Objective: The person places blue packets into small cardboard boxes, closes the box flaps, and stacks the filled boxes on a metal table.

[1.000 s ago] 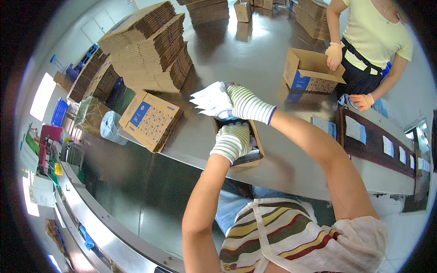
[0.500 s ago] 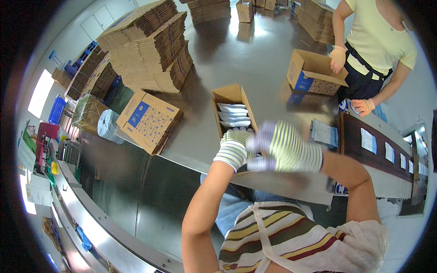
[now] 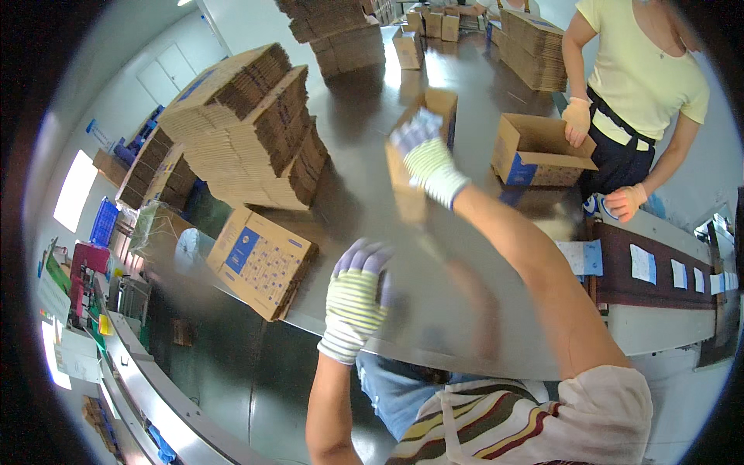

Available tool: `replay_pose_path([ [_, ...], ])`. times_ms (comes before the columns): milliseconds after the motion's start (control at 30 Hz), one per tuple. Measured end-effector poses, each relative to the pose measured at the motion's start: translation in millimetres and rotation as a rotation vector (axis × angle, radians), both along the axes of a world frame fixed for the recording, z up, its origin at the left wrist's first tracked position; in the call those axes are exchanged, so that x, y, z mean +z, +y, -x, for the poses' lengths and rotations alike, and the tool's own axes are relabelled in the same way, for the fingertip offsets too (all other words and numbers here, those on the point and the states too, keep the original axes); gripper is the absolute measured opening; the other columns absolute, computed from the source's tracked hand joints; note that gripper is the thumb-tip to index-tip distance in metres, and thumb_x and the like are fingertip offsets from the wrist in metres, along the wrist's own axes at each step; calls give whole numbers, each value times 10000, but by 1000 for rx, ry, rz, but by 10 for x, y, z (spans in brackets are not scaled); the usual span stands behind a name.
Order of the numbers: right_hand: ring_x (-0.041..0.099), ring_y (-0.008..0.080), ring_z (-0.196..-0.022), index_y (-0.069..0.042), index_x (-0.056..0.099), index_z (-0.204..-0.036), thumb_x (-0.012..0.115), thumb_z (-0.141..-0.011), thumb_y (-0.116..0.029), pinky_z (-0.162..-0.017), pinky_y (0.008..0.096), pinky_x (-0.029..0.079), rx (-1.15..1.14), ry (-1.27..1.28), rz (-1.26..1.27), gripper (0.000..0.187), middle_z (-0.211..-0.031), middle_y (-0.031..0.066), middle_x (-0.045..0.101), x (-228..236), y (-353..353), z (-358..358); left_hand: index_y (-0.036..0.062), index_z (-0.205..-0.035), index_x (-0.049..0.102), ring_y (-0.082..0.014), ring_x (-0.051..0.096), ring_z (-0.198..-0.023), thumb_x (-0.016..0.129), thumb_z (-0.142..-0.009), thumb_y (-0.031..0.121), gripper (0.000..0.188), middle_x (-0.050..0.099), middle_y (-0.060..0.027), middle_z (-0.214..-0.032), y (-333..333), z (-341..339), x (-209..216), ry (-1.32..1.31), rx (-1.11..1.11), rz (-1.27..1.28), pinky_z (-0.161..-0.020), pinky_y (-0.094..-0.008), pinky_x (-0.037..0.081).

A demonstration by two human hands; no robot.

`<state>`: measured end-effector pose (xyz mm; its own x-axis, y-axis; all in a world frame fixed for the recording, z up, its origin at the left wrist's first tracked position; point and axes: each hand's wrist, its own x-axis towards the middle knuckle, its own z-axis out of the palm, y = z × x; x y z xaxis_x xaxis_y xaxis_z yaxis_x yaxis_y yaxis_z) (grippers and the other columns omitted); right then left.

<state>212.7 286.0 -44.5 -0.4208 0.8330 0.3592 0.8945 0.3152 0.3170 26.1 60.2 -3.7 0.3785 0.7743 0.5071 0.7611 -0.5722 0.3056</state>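
On the steel table (image 3: 360,147), the carton (image 3: 397,167) looks stiff; its walls suit gripping. Right hand (image 3: 426,151) over carton, grip unclear; left hand (image 3: 356,298) nearer than carton, empty.

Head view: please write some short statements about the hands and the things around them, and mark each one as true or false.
1. The left hand is nearer to the flat cartons than the right hand is. True.
2. The right hand is lower in the picture than the left hand. False: it is higher, at an open box.
3. White and blue packets lie on the dark belt. True.
4. The box by the co-worker is closed. False: this second box is open.
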Motion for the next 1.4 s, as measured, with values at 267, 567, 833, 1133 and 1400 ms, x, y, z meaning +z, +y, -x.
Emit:
replay_pose_path([
  [267, 276, 333, -1336, -27, 364, -1356, 632, -758, -513, -1115, 473, 182, 293, 110, 493, 816, -1405, 178, 350, -845, -737, 96, 91, -1332, 396, -419, 211, -1348, 669, -713, 198, 685, 299, -145, -1437, -52, 1537, -1042, 614, 552, 292, -1072, -503, 256],
  [567, 282, 347, -1334, -25, 430, -1318, 442, -878, -507, -1120, 476, 172, 269, 297, 525, 653, -1397, 197, 368, -1328, -2069, -133, 329, -1444, 196, -424, 232, -1340, 657, -731, 117, 875, 157, -193, -1493, 744, 1397, -960, 595, 714, 565, -1032, -572, 286],
  [833, 347, 340, -1288, -16, 468, -1276, 485, -882, -449, -1102, 462, 228, 308, 440, 466, 587, -1363, 189, 408, -1315, -2108, -100, 208, -1171, 485, -364, 562, -971, 627, -780, 181, 416, 506, -165, -1117, 601, 1503, -1299, 665, 710, 284, -693, -422, 530],
  [1133, 377, 351, -1268, -23, 470, -1267, 531, -866, -468, -1079, 454, 272, 282, 633, 725, 602, -1352, 194, 418, -1054, -2143, -107, 63, -1186, 495, -283, 575, -995, 519, -873, 99, 316, 579, -136, -1100, -943, 1275, 95, 116, 632, -210, -798, -383, 476],
  [1400, 549, 214, -1082, 16, 498, -1242, 570, -893, -377, -975, 369, 406, 637, 1904, 722, 531, -1196, 142, 570, -266, -1770, -361, 31, -1040, 488, -182, 497, -911, 455, -962, 368, 348, 528, -74, -941, -1351, 641, 69, -829, 443, -186, -872, -348, 393],
])
